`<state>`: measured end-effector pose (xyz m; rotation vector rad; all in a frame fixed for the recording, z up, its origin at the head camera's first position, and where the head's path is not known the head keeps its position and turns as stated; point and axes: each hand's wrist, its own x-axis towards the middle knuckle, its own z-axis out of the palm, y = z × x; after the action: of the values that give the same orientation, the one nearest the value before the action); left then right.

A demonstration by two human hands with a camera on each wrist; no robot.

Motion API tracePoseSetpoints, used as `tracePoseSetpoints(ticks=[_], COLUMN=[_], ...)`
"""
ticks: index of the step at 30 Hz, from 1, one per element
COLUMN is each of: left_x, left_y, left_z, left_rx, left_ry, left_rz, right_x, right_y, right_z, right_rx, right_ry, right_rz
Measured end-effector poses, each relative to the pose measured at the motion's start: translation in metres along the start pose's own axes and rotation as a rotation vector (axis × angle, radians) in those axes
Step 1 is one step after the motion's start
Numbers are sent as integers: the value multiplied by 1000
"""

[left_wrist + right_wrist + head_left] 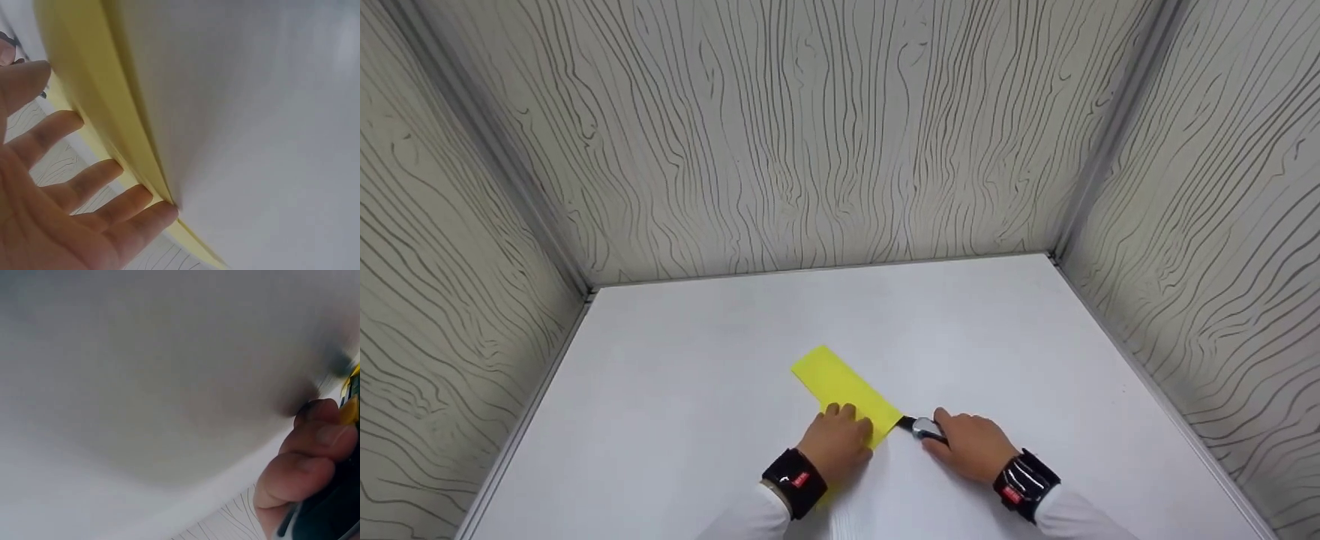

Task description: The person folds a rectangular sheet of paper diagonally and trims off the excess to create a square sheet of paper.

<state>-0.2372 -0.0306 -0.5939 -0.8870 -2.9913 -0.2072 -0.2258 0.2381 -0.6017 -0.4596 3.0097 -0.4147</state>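
A sheet of yellow paper (840, 382) lies slantwise on the white table, its lower part covered by my left hand (838, 442). In the left wrist view, the fingertips (135, 196) of that hand rest along the yellow paper (112, 67), fingers spread and nearly straight; the paper shows a lengthwise ridge or fold. My right hand (975, 446) grips a slim black and silver hand tool (926, 429), whose kind I cannot tell. Its dark tip meets the paper's right corner. In the right wrist view, curled fingers (304, 467) wrap the tool's dark body, which has yellow parts.
The white tabletop (682, 375) spreads around both hands. Wood-grain patterned panels (825, 135) enclose it at the back and on both sides, with grey metal posts (1110, 142) at the corners.
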Motion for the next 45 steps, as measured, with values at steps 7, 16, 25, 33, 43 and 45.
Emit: tracePoseSetpoints(ticks=[7, 16, 25, 33, 43, 45], left_x=[-2, -4, -4, -2, -1, -1], left_y=[-1, -1, -4, -13, -18, -17], left_z=[6, 8, 6, -3, -7, -7], left_rx=[34, 24, 44, 52, -24, -34], left_ry=[45, 22, 20, -34, -38, -43], left_rz=[32, 30, 58, 104, 105, 97], right_x=[-2, -3, -1, -1, -7, -7], right_y=[4, 6, 14, 18, 16, 17], right_z=[-2, -4, -6, -9, -8, -8], right_rx=[-13, -21, -34, -62, -42, -46], right_ry=[13, 6, 36, 28, -11, -9], right_rz=[-16, 6, -31, -65, -76, -69])
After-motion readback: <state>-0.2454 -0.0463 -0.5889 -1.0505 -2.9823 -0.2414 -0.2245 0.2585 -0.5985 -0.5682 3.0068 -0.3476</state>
